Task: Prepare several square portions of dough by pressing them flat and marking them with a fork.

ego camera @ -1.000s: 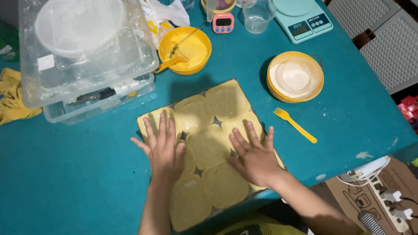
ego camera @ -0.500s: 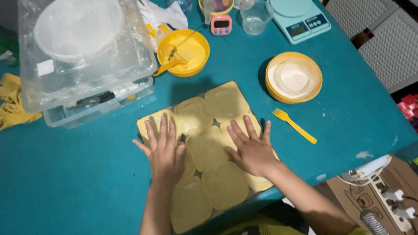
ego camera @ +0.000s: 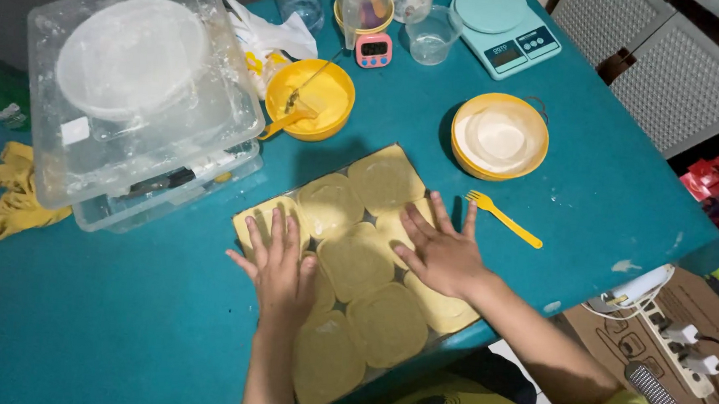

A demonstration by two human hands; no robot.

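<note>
Both hands have slid a little up the yellow sheet since the earlier frames, fingers staying flat. Nearest the person, the yellow sheet [ego camera: 384,330] lies slantwise on the teal worktop [ego camera: 114,328], its near corner hanging over the worktop's front edge. It carries overlapping pale dough rounds [ego camera: 355,261]. The left hand [ego camera: 281,266] lies palm down with fingers spread on the sheet's left end, over one round. The right hand [ego camera: 439,250] lies likewise, fingers spread, on the sheet's right edge; neither hand grips anything.

Just right of the right hand lies a yellow plastic fork [ego camera: 503,218], prongs toward the sheet. Beyond it stands a yellow bowl with a pale lid [ego camera: 500,137]. Beyond the sheet's far corner is an open yellow bowl [ego camera: 310,99] with a utensil resting in it. Left of that are stacked clear plastic boxes [ego camera: 143,98] holding a round white dish; a small square white label sits on the upper box's side. A crumpled yellow cloth [ego camera: 5,198] lies at the left edge. Farthest off stand a small pink timer [ego camera: 373,49], a clear cup [ego camera: 432,35] and a pale green kitchen scale [ego camera: 507,20] with a dark display panel.
</note>
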